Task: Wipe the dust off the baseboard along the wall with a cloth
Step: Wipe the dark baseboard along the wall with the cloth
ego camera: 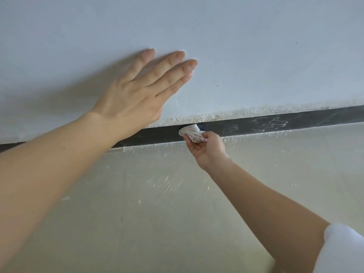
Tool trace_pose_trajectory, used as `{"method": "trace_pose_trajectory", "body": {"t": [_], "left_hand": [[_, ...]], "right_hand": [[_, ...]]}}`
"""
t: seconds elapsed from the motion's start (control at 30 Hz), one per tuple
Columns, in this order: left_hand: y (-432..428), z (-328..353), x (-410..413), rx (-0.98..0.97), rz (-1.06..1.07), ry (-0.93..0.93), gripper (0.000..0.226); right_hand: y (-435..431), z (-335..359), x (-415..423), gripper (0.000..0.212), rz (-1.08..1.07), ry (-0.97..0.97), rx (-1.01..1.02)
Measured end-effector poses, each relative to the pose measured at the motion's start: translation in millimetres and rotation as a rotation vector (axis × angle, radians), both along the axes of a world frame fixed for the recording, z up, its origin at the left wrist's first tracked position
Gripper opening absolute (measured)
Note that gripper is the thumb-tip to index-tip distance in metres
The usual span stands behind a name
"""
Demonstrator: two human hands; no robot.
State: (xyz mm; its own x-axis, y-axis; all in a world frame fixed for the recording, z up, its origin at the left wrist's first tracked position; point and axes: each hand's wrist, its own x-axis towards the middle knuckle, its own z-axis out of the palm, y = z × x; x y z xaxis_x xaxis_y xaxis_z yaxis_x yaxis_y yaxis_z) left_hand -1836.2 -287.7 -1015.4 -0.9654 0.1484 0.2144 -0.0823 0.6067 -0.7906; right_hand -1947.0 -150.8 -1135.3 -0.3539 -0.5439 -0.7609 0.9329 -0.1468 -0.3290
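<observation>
Cloth (192, 133), bunched to fit baseboard (256, 126), pinched in right hand (206, 148) grip; left hand (134, 95), flat, empty, seemingly braces on wall (256, 46).

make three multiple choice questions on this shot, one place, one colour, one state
1. Where does the left hand rest?
A. on the cloth
B. flat on the wall
C. on the baseboard
2. What colour is the baseboard?
A. white
B. red
C. dark grey to black
3. How is the cloth held?
A. bunched in the right hand against the baseboard
B. flat under the left hand
C. over the right wrist
Answers: 1 B, straight fingers lie on the wall above the baseboard; 2 C, a dark strip below the pale wall; 3 A, fingers pinch the crumpled cloth on the strip.
</observation>
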Motion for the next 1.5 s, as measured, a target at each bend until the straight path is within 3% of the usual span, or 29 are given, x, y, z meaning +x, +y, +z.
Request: {"method": "trace_pose_trajectory", "body": {"t": [0.27, 0.4, 0.5, 0.6, 0.77, 0.87, 1.03, 1.27, 1.5], "left_hand": [[-6, -24, -7, 0.168, 0.024, 0.142, 0.068], [-8, -32, -6, 0.164, 0.017, 0.192, 0.071], [-19, -30, 2, 0.104, -0.004, 0.143, 0.079], [-33, -16, 8, 0.045, -0.072, 0.055, 0.071], [-36, -10, 7, -0.033, -0.132, 0.017, 0.062], [-35, -12, 7, -0.037, -0.136, 0.017, 0.061], [-31, -12, 6, -0.023, -0.12, 0.04, 0.063], [-20, -13, 7, 0.072, -0.057, 0.04, 0.064], [-15, -11, 10, 0.113, -0.013, 0.022, 0.07]], "right_hand": [[74, -6, -69, 0.028, -0.249, 0.088, 0.148], [65, -21, -29, 0.019, 0.106, 0.096, 0.2], [24, -35, 28, 0.025, 0.483, 0.136, 0.093], [-24, -41, 76, 0.029, 0.596, 0.043, -0.029], [-75, -45, 115, 0.029, 0.409, -0.126, -0.087], [-78, -38, 117, 0.013, 0.274, -0.194, -0.087], [-64, -23, 98, 0.016, 0.015, -0.367, -0.152], [-13, -12, 33, 0.02, -0.135, -0.315, -0.192], [48, -14, -32, 0.024, -0.327, -0.143, -0.122]]}}
